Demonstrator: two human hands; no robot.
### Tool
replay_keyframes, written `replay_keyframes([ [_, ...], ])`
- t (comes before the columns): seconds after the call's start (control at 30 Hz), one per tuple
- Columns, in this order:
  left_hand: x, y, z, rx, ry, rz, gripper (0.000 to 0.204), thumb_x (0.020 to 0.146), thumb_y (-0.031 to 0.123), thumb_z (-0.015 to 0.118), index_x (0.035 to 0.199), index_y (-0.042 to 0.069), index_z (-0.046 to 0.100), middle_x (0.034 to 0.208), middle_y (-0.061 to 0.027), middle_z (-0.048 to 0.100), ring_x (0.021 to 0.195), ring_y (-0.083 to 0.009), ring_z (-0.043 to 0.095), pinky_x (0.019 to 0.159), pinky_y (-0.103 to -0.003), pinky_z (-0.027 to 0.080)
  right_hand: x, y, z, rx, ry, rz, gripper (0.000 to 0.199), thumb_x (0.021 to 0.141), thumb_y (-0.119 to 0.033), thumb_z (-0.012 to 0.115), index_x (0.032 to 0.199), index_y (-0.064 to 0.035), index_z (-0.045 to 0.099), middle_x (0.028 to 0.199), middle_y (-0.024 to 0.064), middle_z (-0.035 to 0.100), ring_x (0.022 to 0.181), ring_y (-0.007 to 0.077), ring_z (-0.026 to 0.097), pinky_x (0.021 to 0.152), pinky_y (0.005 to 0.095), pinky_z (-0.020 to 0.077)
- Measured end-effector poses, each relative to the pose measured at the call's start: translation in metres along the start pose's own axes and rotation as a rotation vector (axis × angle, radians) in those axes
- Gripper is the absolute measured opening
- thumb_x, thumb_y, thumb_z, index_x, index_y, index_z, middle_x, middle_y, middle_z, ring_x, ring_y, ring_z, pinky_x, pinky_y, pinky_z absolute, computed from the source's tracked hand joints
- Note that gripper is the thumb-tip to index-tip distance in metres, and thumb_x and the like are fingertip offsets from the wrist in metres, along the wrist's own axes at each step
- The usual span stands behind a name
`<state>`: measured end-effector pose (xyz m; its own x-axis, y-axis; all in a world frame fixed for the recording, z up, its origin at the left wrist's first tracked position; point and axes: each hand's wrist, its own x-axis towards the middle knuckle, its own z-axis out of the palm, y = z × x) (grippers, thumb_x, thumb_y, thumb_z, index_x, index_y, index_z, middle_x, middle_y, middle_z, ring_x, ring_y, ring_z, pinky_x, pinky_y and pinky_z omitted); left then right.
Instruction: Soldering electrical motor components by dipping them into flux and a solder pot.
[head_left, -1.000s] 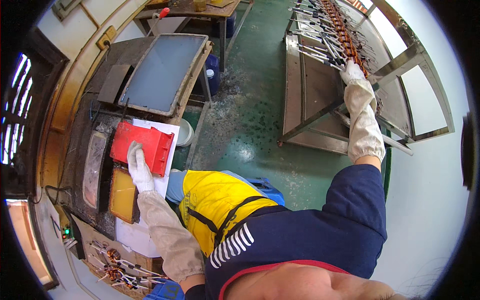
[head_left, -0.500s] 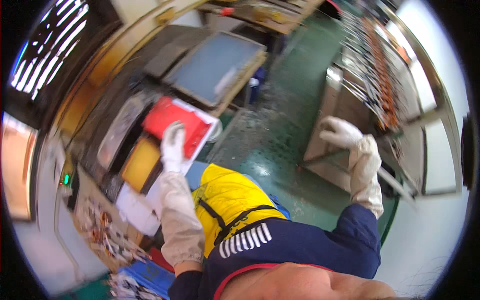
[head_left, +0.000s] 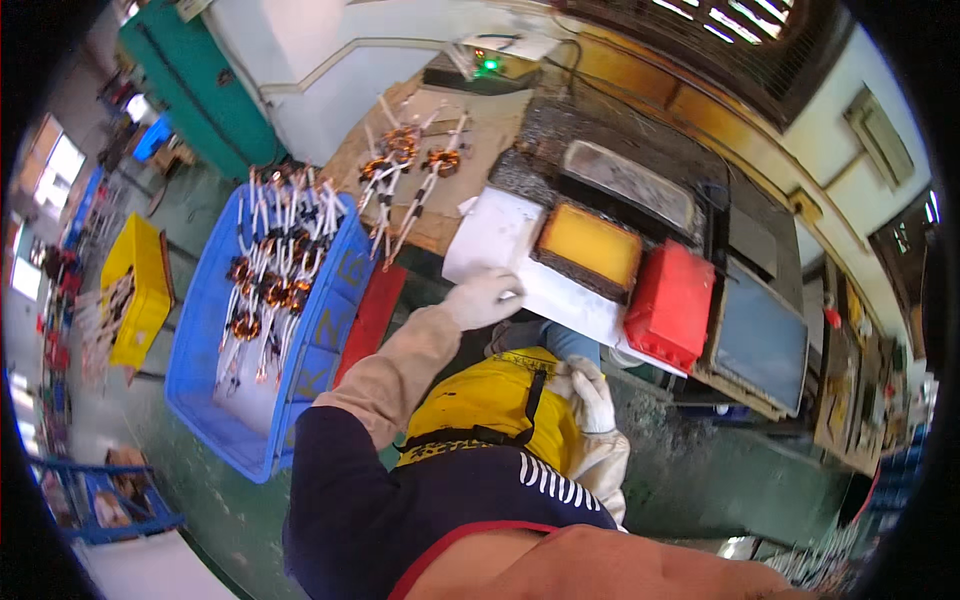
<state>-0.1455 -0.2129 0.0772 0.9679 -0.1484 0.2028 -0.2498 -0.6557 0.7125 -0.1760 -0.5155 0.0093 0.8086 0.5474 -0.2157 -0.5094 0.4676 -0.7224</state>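
My left hand (head_left: 484, 299), in a white glove, is at the near edge of a white sheet (head_left: 497, 233) on the bench; I cannot tell whether they touch. Its fingers are loosely bent, with a gap and nothing visible in them. My right hand (head_left: 594, 398), also gloved, hangs before my yellow apron (head_left: 480, 392), fingers loosely bent and apart. Beyond the hands are a dark-rimmed tray of yellow material (head_left: 590, 250) and a red box-shaped container (head_left: 668, 305). Copper-wound ring coils (head_left: 402, 143) with white-sleeved leads lie on the board at the bench's left.
A blue crate (head_left: 190, 370) of similar coils stands left of the bench. Behind the yellow tray is a long metal trough (head_left: 630, 183). A blue-grey framed panel (head_left: 757, 335) lies to the right. A yellow bin (head_left: 143, 290) stands farther left.
My view has swung left, bringing the coils and blue crate into full view. My left hand has moved from over the red container to the white sheet; my right has come in beside my apron.
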Motion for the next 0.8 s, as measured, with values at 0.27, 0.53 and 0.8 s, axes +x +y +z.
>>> replay_keyframes([
  [0.27, -0.146, -0.053, -0.122, 0.781, 0.661, -0.358, 0.049, 0.073, 0.018, 0.071, 0.118, 0.009, 0.056, 0.121, -0.0189, 0.053, 0.111, -0.0396, 0.051, 0.097, -0.047, 0.041, 0.049, 0.061, 0.002, 0.420, 0.034, 0.283, 0.033, 0.092, -0.028, 0.063, 0.120, -0.0120, 0.056, 0.109, 0.0082, 0.066, 0.090, 0.0227, 0.066, 0.087, 0.0412, 0.0538],
  [0.53, -0.206, -0.056, -0.123, 0.795, 0.637, -0.861, 0.064, 0.077, 0.029, 0.071, 0.132, 0.007, 0.045, 0.126, -0.0216, 0.051, 0.114, -0.0380, 0.052, 0.096, -0.045, 0.044, 0.059, 0.062, 0.015, 0.329, -0.048, 0.403, 0.035, 0.092, -0.031, 0.063, 0.120, -0.0124, 0.054, 0.108, 0.0084, 0.066, 0.091, 0.0219, 0.065, 0.087, 0.0414, 0.0534],
  [0.8, -0.078, -0.083, -0.091, 0.347, 0.598, -0.297, 0.038, 0.080, 0.021, 0.068, 0.115, 0.011, 0.060, 0.127, -0.0158, 0.052, 0.117, -0.0376, 0.050, 0.100, -0.044, 0.042, 0.058, 0.063, 0.016, 0.289, -0.064, 0.421, 0.039, 0.091, -0.033, 0.064, 0.122, -0.0115, 0.053, 0.112, 0.0089, 0.063, 0.094, 0.0231, 0.063, 0.089, 0.0426, 0.0522],
])
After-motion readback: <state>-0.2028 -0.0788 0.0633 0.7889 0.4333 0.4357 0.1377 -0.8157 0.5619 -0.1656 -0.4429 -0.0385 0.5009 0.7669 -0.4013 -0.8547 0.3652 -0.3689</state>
